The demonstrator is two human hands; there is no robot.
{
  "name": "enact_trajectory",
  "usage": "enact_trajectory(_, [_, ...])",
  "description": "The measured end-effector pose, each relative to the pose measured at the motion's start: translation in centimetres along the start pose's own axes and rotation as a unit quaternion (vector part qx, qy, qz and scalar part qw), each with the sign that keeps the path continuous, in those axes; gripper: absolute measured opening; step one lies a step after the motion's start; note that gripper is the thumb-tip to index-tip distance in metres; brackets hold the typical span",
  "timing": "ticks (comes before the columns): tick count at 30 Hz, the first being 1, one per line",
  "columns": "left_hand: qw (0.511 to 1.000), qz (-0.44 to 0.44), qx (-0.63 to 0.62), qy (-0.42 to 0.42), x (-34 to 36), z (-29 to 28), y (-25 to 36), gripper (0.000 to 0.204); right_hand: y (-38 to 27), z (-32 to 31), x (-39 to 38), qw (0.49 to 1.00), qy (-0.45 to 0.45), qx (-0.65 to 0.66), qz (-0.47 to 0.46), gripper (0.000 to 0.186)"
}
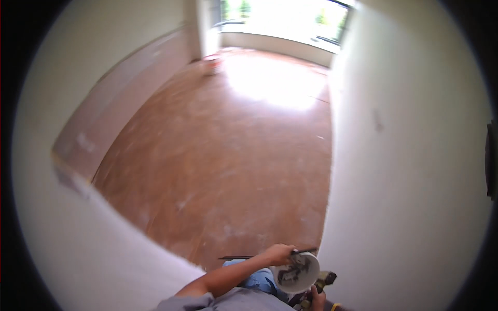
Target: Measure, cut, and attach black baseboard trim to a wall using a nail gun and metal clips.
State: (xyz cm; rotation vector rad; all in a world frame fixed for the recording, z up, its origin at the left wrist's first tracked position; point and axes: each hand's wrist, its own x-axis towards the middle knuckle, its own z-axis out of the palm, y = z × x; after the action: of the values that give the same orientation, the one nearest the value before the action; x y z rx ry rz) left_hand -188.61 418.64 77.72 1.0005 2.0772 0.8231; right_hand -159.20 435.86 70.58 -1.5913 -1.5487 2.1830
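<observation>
My left hand (pixel 280 254) reaches across low in the view, its fingers closed round a thin dark bar (pixel 236 257) that sticks out on both sides. Right against that hand is a round white bucket (pixel 306 280), tilted so that its inside shows several dark pieces lying in it. Whether the hand also grips the bucket's rim cannot be made out. Just below and right of the bucket, my right hand (pixel 318 300) is closed on an olive and black tool (pixel 325 280) that looks like a cordless drill, partly hidden by the bucket.
A bare reddish-brown floor (pixel 223 160) runs ahead to a low sill (pixel 275 42) under a bright window. White walls (pixel 404 155) rise on both sides, with a pinkish panel (pixel 129 85) along the left one. A red and white bucket (pixel 212 65) stands in the far left corner.
</observation>
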Motion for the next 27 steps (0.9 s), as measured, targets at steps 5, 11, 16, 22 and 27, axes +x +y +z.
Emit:
enact_trajectory(5, [0.994, -0.039, 0.069, 0.077, 4.0, -3.6, -4.5, 0.041, 2.7, 0.8, -3.0, 0.990, 0.126, 0.040, -0.048, 0.018])
enact_trajectory(11, [0.984, 0.006, 0.141, 0.111, 13.6, -7.1, -12.7, 0.032, 8.1, 0.3, -6.0, 0.884, 0.398, -0.241, 0.035, 0.030])
enact_trajectory(16, [0.977, 0.074, 0.181, 0.082, 18.9, -9.6, -16.0, 0.039, 10.3, 1.6, -12.1, 0.776, 0.578, -0.234, 0.095, 0.028])
enact_trajectory(22, [0.966, 0.120, 0.212, -0.085, 26.4, -11.6, -14.9, 0.036, 10.5, 7.1, -20.8, 0.696, 0.661, -0.235, 0.157, 0.028])
enact_trajectory(27, [0.940, 0.194, 0.263, -0.100, 29.1, -10.4, -10.7, 0.035, 8.6, 3.6, -20.0, 0.698, 0.654, -0.273, 0.102, 0.030])
